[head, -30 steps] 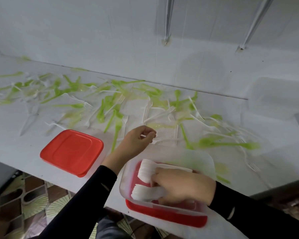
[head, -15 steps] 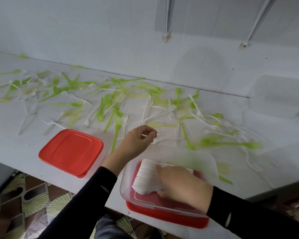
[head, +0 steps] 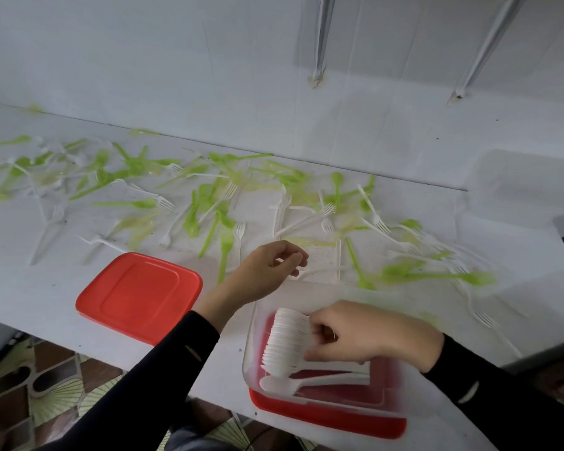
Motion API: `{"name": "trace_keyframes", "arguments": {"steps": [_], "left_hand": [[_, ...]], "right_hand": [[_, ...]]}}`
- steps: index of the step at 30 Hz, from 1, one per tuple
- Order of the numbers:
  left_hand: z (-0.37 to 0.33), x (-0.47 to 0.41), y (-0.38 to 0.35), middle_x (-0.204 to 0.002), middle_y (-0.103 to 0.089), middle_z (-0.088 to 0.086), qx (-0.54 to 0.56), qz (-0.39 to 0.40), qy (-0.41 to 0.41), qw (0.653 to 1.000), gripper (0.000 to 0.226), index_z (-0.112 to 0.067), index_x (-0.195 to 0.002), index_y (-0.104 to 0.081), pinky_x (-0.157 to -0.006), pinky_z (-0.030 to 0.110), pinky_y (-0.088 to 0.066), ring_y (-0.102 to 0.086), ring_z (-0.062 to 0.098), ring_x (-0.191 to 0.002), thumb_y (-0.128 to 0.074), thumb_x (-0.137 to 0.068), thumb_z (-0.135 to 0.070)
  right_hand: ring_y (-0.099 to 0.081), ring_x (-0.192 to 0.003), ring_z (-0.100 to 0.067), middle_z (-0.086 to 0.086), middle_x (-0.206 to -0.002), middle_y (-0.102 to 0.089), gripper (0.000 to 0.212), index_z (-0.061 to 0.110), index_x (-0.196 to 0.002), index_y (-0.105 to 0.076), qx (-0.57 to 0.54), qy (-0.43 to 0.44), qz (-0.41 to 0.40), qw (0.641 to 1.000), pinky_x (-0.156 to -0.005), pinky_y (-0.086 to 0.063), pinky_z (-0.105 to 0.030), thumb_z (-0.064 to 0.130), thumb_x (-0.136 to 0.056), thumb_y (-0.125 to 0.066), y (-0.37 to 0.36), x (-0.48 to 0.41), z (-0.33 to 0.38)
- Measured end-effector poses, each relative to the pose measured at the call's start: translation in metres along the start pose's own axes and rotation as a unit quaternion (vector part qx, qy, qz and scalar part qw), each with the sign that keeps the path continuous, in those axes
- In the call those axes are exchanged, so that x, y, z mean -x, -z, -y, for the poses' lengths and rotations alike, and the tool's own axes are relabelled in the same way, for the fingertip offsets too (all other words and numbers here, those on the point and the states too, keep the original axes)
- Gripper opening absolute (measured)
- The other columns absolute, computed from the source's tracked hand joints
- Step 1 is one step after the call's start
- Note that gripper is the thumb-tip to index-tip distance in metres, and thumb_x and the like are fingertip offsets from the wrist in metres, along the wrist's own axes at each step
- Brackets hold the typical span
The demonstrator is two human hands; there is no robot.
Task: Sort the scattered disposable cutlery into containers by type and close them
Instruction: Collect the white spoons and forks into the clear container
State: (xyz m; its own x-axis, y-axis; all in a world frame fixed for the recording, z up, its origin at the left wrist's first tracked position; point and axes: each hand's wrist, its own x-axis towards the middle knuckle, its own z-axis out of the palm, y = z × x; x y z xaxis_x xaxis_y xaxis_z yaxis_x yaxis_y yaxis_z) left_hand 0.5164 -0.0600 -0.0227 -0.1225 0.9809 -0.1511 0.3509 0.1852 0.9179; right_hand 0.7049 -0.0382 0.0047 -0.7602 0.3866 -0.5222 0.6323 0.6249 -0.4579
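Note:
Green and white plastic forks, spoons and knives (head: pixel 209 203) lie scattered across the white table (head: pixel 30 294). At the front edge a clear container (head: pixel 251 349) rests on a red lid (head: pixel 326 418). Inside it, a nested stack of white spoons (head: pixel 287 343) lies on its side, with one loose white spoon (head: pixel 274 384) in front. My right hand (head: pixel 368 336) is inside the container, fingers closed on the stack. My left hand (head: pixel 267 268) hovers beyond the container with loosely curled, empty fingers, next to a white utensil (head: pixel 326 270) on the table.
Another red lid (head: pixel 137 294) lies flat on the table to the left of the container. A translucent container (head: pixel 528 187) stands at the back right against the wall. Patterned floor (head: pixel 46 385) shows below the table's front edge.
My right hand has gathered two separate bunches of white spoons into one stack at the container's left side. My left hand has stayed in place and loosened its fingers.

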Motion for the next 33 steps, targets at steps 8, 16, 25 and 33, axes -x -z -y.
{"name": "trace_keyframes", "arguments": {"steps": [8, 16, 25, 33], "left_hand": [[0.021, -0.001, 0.079, -0.097, -0.073, -0.007, 0.023, -0.060, -0.004, 0.998, 0.017, -0.023, -0.098, -0.066, -0.078, 0.033, -0.052, -0.070, 0.010, -0.085, -0.051, -0.100, -0.015], [0.072, 0.006, 0.217, -0.097, -0.072, -0.005, 0.036, -0.134, 0.018, 0.990, 0.017, -0.017, -0.101, -0.066, -0.074, 0.027, -0.050, -0.069, 0.006, -0.081, -0.049, -0.101, -0.012], [0.167, 0.036, 0.381, -0.102, -0.072, -0.003, 0.084, -0.156, 0.114, 0.978, 0.018, -0.016, -0.105, -0.065, -0.079, 0.027, -0.051, -0.068, 0.012, -0.087, -0.048, -0.102, -0.014], [0.228, 0.051, 0.497, -0.103, -0.072, -0.006, 0.056, -0.163, 0.170, 0.970, 0.019, -0.019, -0.107, -0.066, -0.081, 0.028, -0.054, -0.069, 0.013, -0.094, -0.048, -0.101, -0.018]], "right_hand": [[-0.061, -0.067, -0.012, 0.004, -0.080, -0.059, 0.019, 0.021, -0.092, -0.061, -0.149, 0.062, -0.087, 0.983, -0.053, -0.055, -0.027, 0.041, -0.093, -0.061, 0.057, -0.040, 0.052], [-0.062, -0.071, -0.014, -0.003, -0.088, -0.063, 0.017, 0.018, -0.102, -0.058, -0.108, 0.089, -0.018, 0.990, -0.054, -0.056, -0.026, 0.034, -0.098, -0.057, 0.084, -0.165, 0.152], [-0.060, -0.069, -0.012, 0.004, -0.082, -0.063, 0.018, 0.017, -0.103, -0.059, -0.107, 0.033, -0.010, 0.994, -0.058, -0.051, -0.024, 0.033, -0.097, -0.054, 0.073, -0.332, 0.246], [-0.061, -0.070, -0.014, 0.004, -0.088, -0.068, 0.016, 0.020, -0.094, -0.063, -0.121, -0.024, -0.067, 0.990, -0.058, -0.048, -0.025, 0.032, -0.093, -0.052, 0.048, -0.437, 0.314]]}}
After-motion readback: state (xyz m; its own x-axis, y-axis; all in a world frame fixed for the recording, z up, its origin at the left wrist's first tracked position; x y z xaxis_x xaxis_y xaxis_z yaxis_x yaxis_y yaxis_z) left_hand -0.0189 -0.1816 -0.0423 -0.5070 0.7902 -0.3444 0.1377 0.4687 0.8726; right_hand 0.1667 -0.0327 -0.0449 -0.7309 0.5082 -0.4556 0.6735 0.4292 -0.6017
